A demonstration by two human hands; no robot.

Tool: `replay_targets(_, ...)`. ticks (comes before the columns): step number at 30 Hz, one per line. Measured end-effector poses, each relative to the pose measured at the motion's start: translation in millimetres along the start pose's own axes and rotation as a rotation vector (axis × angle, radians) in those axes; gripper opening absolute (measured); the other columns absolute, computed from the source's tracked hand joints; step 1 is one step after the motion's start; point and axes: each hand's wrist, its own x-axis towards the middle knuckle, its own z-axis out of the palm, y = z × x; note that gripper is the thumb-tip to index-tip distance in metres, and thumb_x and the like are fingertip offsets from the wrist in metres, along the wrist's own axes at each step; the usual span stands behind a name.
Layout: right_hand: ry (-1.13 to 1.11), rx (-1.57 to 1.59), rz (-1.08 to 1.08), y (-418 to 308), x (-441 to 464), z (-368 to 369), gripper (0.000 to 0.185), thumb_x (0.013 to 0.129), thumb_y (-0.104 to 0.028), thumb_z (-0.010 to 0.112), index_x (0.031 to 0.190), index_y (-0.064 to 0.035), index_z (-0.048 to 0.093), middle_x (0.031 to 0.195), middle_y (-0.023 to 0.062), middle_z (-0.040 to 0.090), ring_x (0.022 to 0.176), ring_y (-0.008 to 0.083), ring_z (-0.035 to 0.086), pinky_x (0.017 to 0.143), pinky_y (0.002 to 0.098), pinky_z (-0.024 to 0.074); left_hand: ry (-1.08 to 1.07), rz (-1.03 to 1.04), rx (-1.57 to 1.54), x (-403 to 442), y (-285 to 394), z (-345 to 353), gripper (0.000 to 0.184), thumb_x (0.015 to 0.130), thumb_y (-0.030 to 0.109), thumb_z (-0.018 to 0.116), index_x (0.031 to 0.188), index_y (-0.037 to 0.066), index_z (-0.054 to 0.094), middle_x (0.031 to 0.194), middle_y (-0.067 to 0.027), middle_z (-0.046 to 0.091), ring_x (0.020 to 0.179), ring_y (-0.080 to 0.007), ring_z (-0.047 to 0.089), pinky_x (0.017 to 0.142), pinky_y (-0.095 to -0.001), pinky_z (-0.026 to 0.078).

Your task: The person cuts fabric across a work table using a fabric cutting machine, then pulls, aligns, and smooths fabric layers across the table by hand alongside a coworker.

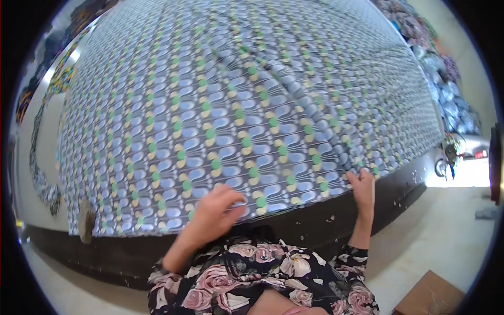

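Note:
A large patterned fabric [210, 121] in blue, green and cream lies over a wide table. My left hand [218, 210] is at the fabric's near edge, its thumb and fingers curved apart with nothing between them. Farther right, my right hand [362, 186] pinches the fabric near the same edge, where a long raised fold [299, 92] ends. That fold runs away from the hand toward the far side. On the fabric's near left corner rests a brown stone-like block [86, 220].
The table's dark side [315, 226] faces me. Wrapped bundles [454, 107] are piled beyond the right edge. A brown cardboard piece [430, 294] lies on the floor at lower right. A fabric strip [39, 173] hangs along the left, and a motorcycle [445, 164] shows at the right.

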Motion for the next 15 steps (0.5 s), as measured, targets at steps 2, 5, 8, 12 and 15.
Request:
replay_targets(2, 0.013, 0.076, 0.004, -2.8, -2.5, 1.5, 0.038, 0.076, -0.016, 0.066, 0.060, 0.0012, 0.037, 0.052, 0.0039, 0.029, 0.055, 0.0084, 0.030, 0.046, 0.0328, 0.0271, -0.071, 0.142, 0.055, 36.9, 13.0, 47.8, 0.022, 0.077, 0.007, 0.067, 0.096, 0.002, 0.060, 0.085, -0.0105, 0.056, 0.075, -0.0243, 0.057, 0.068, -0.0312, 0.047)
replay_targets(5, 0.150, 0.150, -0.131, -12.4, -12.1, 3.0, 0.028, 0.081, -0.014, 0.064, 0.065, 0.0004, 0.047, 0.054, 0.0027, 0.044, 0.051, 0.0105, 0.034, 0.046, 0.0310, 0.0299, -0.087, 0.369, 0.068, 65.7, 25.0, 95.8, 0.028, 0.077, 0.012, 0.068, 0.102, 0.004, 0.058, 0.086, -0.0113, 0.056, 0.077, -0.0288, 0.057, 0.068, -0.0343, 0.047)
replay_targets(8, -0.083, 1.109, 0.321, -40.8, -3.9, 14.0, 0.017, 0.087, -0.019, 0.062, 0.087, -0.0015, 0.059, 0.073, -0.0004, 0.060, 0.056, 0.0152, 0.050, 0.052, 0.0314, 0.0404, -0.289, 0.287, 0.103, 70.6, 25.7, 112.4, 0.032, 0.075, 0.014, 0.068, 0.104, 0.006, 0.058, 0.085, -0.0110, 0.054, 0.077, -0.0307, 0.057, 0.066, -0.0370, 0.046)
replay_targets(12, -0.126, 1.560, 0.463, -76.1, 71.9, -7.8, 0.029, 0.087, -0.017, 0.059, 0.112, -0.0010, 0.054, 0.100, 0.0052, 0.060, 0.087, 0.0186, 0.058, 0.075, 0.0331, 0.0465, -0.285, 0.259, 0.216, 67.8, 28.7, 115.0, 0.031, 0.071, 0.014, 0.070, 0.100, 0.008, 0.060, 0.081, -0.0090, 0.053, 0.076, -0.0282, 0.057, 0.063, -0.0382, 0.045)
replay_targets(15, 0.151, 1.447, 0.207, -42.1, 157.3, -76.2, 0.032, 0.089, -0.017, 0.054, 0.117, -0.0004, 0.054, 0.109, 0.0084, 0.060, 0.097, 0.0204, 0.057, 0.085, 0.0337, 0.0457, -0.200, 0.194, 0.324, 64.2, 39.7, 122.9, 0.025, 0.069, 0.013, 0.070, 0.092, 0.009, 0.062, 0.075, -0.0074, 0.053, 0.076, -0.0266, 0.056, 0.064, -0.0372, 0.044)
